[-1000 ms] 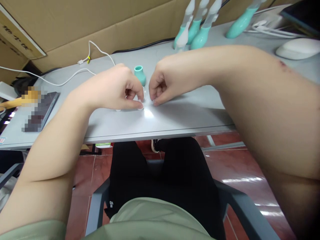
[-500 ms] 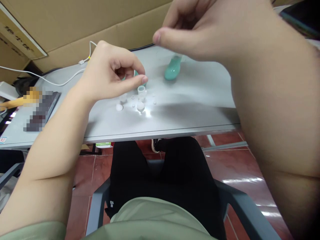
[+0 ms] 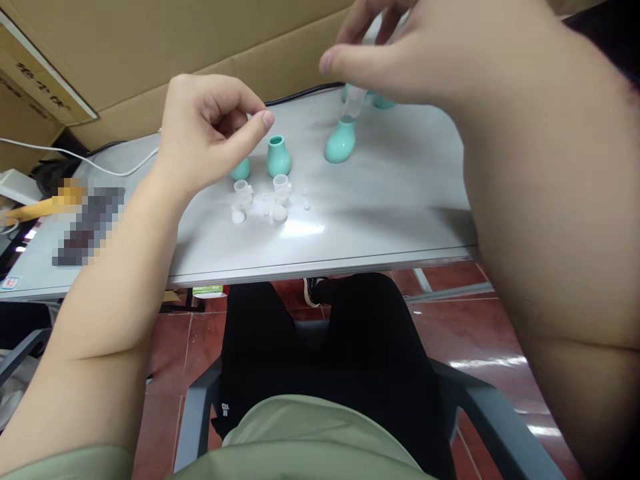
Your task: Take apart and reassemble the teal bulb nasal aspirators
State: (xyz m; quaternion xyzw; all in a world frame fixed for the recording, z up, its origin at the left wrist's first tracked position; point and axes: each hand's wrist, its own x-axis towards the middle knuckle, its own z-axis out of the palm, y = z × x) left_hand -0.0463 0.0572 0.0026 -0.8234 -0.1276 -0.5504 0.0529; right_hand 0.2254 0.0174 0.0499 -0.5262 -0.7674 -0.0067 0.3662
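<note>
High up, right of the middle of the frame: right hand point(image 3: 415, 63), over the grey table point(image 3: 395, 193), with a gap between thumb and fingers. Behind that gap: the see-through top point(image 3: 355, 103) of a shiny green bulb point(image 3: 341, 141), leaning a little to the right. Cannot tell if holding that top or just near it. Farther back, mostly hidden by the right hand: more green bulbs point(image 3: 384, 101).

Left of the middle, in the upper half of the frame: left hand point(image 3: 197, 133), up above the table, narrow, with the tips of thumb and first finger pinched close together. Partly covered by that hand: another small green bulb point(image 3: 241, 171). Just right of it, near the middle of the frame: an open green bulb point(image 3: 279, 158), standing up with its round hole on top.

In front of those two bulbs, lower in the frame: two little see-through cups point(image 3: 281, 187), side by side. Just below the cups: two white caps point(image 3: 239, 217). Around and between them: tiny clear bits point(image 3: 307, 206), too small to make out well.

At the left side of the frame: a white wire point(image 3: 95, 165), a yellow thing point(image 3: 37, 205) and a dark, blurred-out flat thing point(image 3: 89, 227). Across the top left: brown cardboard point(image 3: 200, 40).
</note>
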